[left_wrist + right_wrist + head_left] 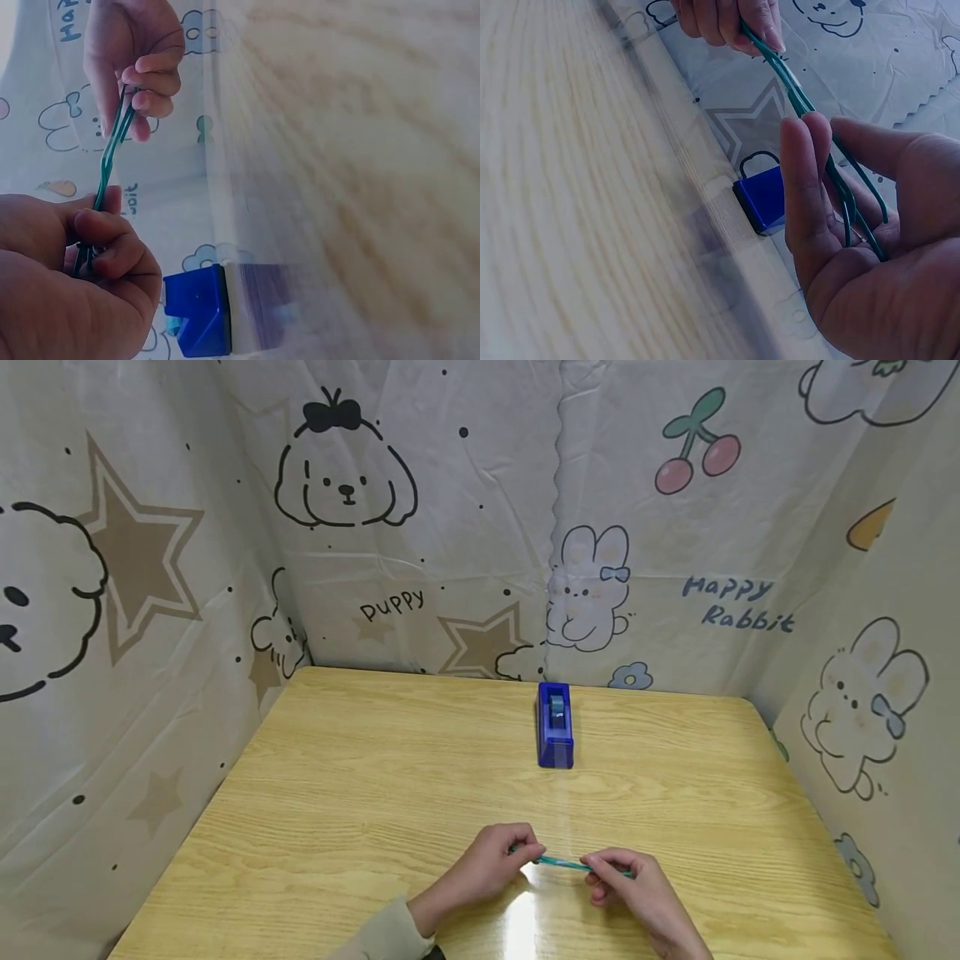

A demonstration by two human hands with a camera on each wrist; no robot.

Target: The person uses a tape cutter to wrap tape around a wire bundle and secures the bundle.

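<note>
Between both hands stretches a bundle of thin green strands (562, 862), held over the near part of the table. My left hand (491, 862) pinches its left end between thumb and curled fingers. The other end is in my right hand (636, 891), pinched by thumb and fingertips; in the right wrist view several loose strand ends stick out past the fingers toward the palm. A pale, shiny patch shows on the strands (798, 101) between the hands. The left wrist view shows the bundle (106, 161) running slantwise from one hand to the other.
Beyond the hands, a blue tape dispenser (556, 753) with a roll in it stands toward the back of the wood-grain table (375, 752). Printed cloth curtains (480, 552) enclose the table at the back and sides.
</note>
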